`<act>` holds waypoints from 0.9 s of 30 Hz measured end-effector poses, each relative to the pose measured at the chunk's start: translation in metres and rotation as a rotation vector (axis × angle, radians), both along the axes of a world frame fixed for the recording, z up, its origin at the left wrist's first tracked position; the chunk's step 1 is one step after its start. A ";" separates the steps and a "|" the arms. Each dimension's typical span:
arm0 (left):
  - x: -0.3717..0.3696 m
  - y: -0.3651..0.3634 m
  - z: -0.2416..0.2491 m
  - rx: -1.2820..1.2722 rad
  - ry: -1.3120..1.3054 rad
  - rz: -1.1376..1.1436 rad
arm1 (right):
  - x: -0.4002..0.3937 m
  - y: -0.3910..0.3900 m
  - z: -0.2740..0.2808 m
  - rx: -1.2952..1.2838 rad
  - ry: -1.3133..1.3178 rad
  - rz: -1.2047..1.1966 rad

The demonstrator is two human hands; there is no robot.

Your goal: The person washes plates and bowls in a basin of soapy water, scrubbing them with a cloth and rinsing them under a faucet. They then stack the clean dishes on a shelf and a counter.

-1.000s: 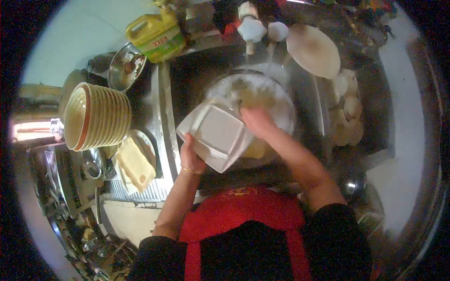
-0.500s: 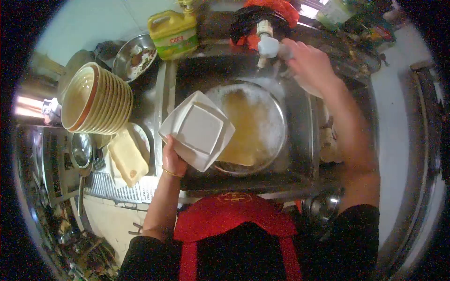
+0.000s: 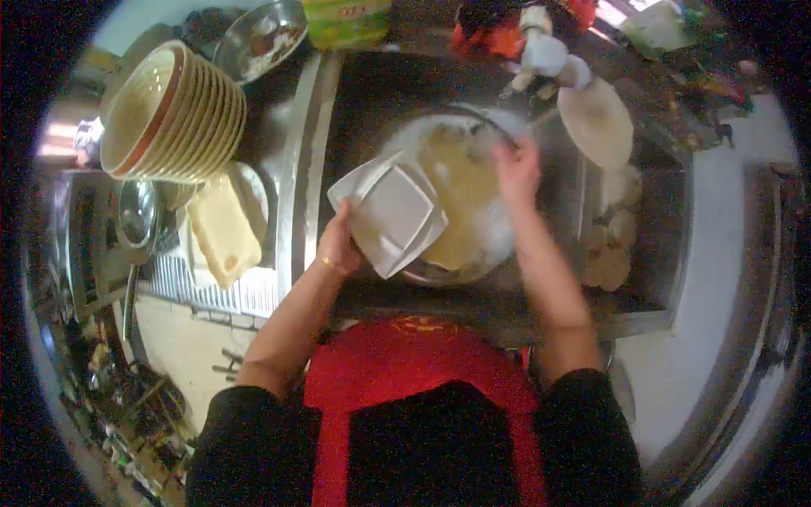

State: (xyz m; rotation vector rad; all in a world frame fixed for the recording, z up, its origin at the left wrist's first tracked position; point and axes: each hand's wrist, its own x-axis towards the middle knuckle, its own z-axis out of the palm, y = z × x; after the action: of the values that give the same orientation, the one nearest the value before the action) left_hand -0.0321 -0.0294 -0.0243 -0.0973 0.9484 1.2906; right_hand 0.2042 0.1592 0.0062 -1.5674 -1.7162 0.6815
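Observation:
My left hand (image 3: 340,245) grips the near-left edge of a white square plate (image 3: 390,211), held tilted over the round metal basin (image 3: 452,272) of foamy yellowish water in the sink. My right hand (image 3: 517,169) reaches over the far right part of the basin, fingers spread, with nothing visible in it. The tap (image 3: 545,52) stands just beyond it at the sink's back.
A stack of ribbed beige bowls (image 3: 173,114) lies on its side left of the sink, with a yellow sponge (image 3: 222,228) on a plate below. A steel bowl (image 3: 262,38) and detergent jug (image 3: 346,19) stand behind. White plates (image 3: 596,122) pile at the sink's right.
My right hand has come back from the tap down to the basin's far side. The square plate has shifted right, over the basin. The camera has tilted down.

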 end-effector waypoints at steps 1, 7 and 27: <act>0.001 0.001 -0.010 0.016 -0.064 -0.031 | 0.001 -0.018 -0.018 -0.089 -0.196 0.097; 0.008 0.014 -0.031 -0.031 -0.143 -0.012 | 0.016 -0.086 -0.111 -0.614 -0.491 0.412; 0.029 0.028 0.062 0.168 0.228 -0.206 | -0.021 -0.035 -0.001 0.325 -0.030 0.463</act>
State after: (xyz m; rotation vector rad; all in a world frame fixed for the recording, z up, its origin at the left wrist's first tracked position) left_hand -0.0032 -0.0015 0.0374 0.2769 1.0107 1.1999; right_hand 0.1837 0.1243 0.0055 -0.9702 -2.1154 0.5607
